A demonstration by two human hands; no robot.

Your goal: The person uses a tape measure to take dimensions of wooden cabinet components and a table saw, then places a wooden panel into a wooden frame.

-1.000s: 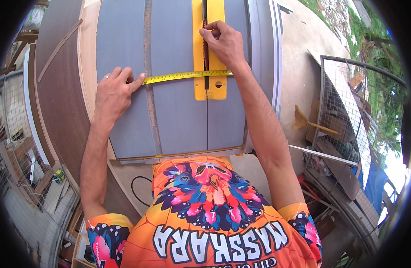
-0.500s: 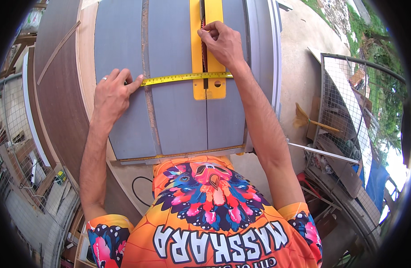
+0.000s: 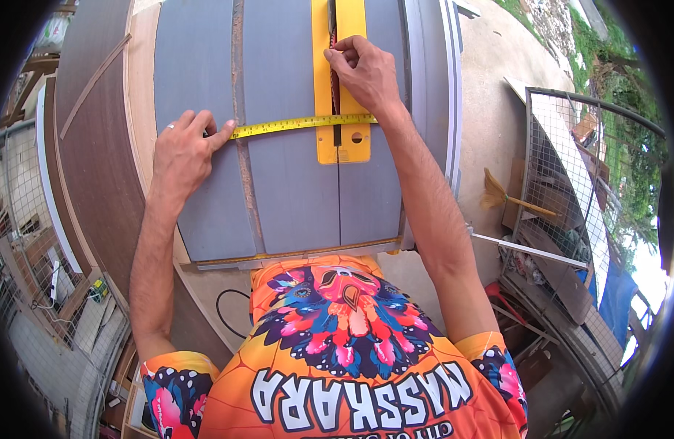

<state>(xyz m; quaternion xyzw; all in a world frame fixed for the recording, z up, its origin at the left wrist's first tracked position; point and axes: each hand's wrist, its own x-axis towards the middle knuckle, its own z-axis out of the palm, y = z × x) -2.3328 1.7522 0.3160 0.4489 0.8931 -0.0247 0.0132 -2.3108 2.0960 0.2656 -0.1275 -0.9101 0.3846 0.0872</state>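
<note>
A grey table saw top (image 3: pixel 286 190) lies in front of me, with a yellow insert plate (image 3: pixel 327 139) around the blade slot. The toothed saw blade (image 3: pixel 335 80) shows in that slot. Across the top runs a yellow tape measure (image 3: pixel 286 126), from my left hand to beneath my right wrist. My left hand (image 3: pixel 187 154) is closed at the tape's left end, its thumb on the tape; its curled fingers hide whatever else is in the palm. Over the blade, my right hand (image 3: pixel 365 69) has thumb and fingers pinched together, and what they grip is hidden.
A brown wooden panel (image 3: pixel 95 110) with a thin wood strip (image 3: pixel 95 86) on it adjoins the saw at left. Metal rails (image 3: pixel 439 95) run along the right side. Further right are a broom (image 3: pixel 516 196), a wire mesh gate (image 3: pixel 571 139) and scrap boards (image 3: pixel 564 263).
The tape's right part has shifted slightly away from me and left, its far end now tucked under my right wrist. Both hands stay almost where they were.
</note>
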